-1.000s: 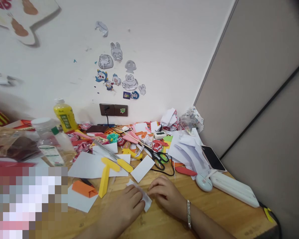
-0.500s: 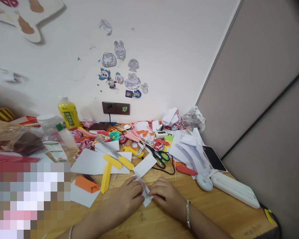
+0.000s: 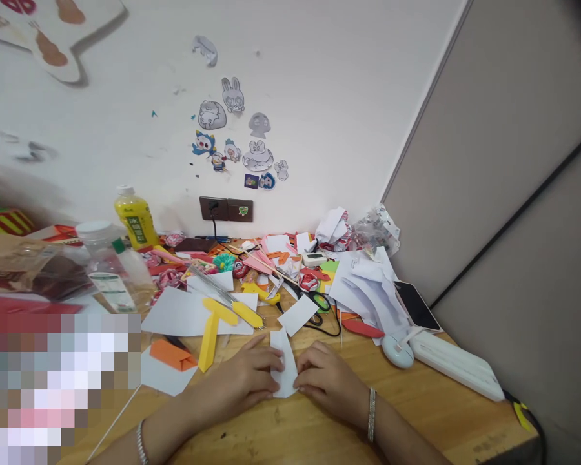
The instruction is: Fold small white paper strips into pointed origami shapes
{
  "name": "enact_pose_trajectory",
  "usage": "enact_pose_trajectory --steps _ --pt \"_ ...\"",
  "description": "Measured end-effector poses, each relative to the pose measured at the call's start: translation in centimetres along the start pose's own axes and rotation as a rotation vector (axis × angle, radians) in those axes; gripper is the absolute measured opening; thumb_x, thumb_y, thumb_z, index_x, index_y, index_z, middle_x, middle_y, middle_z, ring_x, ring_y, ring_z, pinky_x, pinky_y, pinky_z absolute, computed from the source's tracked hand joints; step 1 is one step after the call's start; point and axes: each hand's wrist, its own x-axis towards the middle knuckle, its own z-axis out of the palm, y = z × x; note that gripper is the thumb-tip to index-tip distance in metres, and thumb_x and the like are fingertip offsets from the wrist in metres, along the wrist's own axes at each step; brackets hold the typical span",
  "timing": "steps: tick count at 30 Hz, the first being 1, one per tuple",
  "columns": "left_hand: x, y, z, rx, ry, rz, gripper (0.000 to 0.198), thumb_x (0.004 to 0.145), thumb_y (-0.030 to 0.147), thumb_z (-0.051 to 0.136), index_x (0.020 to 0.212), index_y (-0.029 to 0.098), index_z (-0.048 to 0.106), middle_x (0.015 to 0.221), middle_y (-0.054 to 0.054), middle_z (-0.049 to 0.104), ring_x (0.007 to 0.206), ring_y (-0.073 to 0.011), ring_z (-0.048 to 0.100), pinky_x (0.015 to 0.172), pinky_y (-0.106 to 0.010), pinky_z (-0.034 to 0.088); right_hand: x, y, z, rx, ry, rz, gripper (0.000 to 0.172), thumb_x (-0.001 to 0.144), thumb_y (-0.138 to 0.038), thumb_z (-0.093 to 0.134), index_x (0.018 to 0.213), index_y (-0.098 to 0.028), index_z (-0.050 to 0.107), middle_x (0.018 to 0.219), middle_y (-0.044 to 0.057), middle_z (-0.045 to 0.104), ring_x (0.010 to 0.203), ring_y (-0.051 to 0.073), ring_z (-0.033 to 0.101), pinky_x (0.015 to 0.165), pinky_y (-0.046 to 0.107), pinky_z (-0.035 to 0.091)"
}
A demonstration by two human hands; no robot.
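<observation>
Wooden desk (image 3: pixel 407 413), white wall (image 3: pixel 329 97) behind. White paper strip (image 3: pixel 285 363) between left hand (image 3: pixel 246 374), pinching left edge, and right hand (image 3: pixel 326 378), pinching lower right edge. Probably featherlight, easily creased; best held by edges.

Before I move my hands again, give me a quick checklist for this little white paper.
1. Left hand on the white paper: ok, fingers at its left side.
2. Right hand at the paper: ok, fingertips by its lower right edge.
3. Scissors away from the fingers: ok, lying beyond both hands.
4. White slip clear of the paper: cannot tell, their corners nearly meet.
5. Space behind uncluttered: not ok, scraps lie heaped.
</observation>
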Motion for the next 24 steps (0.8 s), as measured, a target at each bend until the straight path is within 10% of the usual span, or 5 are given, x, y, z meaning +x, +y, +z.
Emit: enact_pose_trajectory --steps 24 --pt "0.5 -0.3 1.9 -0.221 0.092 -0.307 0.014 0.077 0.012 0.052 0.074 0.020 0.062 0.096 -0.003 0.055 0.094 -0.0168 0.050 0.083 -0.029 0.041 1.8 2.0 0.7 0.180 -0.084 0.127 0.004 0.075 -0.021 0.062 0.076 -0.020 0.066 0.087 0.001 0.054 0.087 0.015 0.046 0.080 0.029 0.035"
